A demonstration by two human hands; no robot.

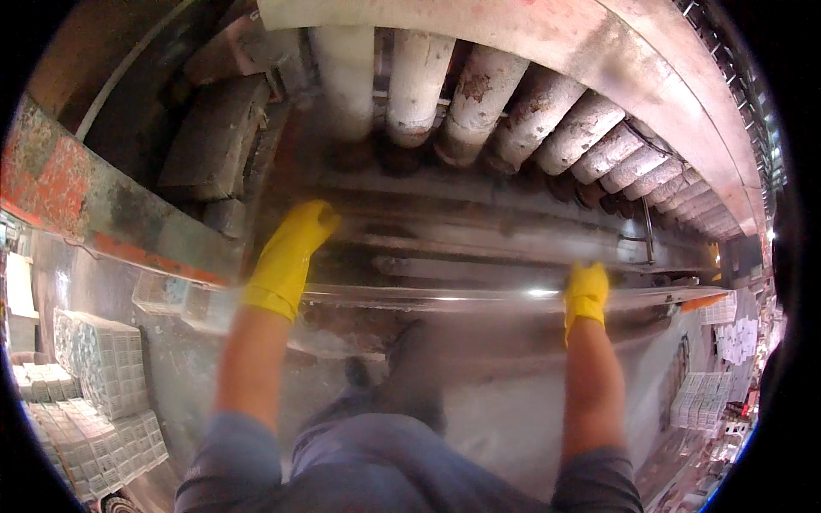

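Observation:
Both my hands wear yellow rubber gloves. My left hand (295, 244) reaches forward over a long metal rail (445, 297) toward the dark trough of a big machine; the picture is blurred and nothing shows in its fingers. My right hand (587, 291) rests on that same rail further right, fingers curled down onto its edge. Above the trough runs a row of several thick pale rollers (479, 98), stained and worn, curving off to the right.
A rusty red and grey machine frame (77, 192) slants along the left. Stacks of white perforated crates (98, 376) stand at the lower left, more crates (701, 398) at the right. The wet grey floor (505, 427) and my dark shoe (410, 376) lie below.

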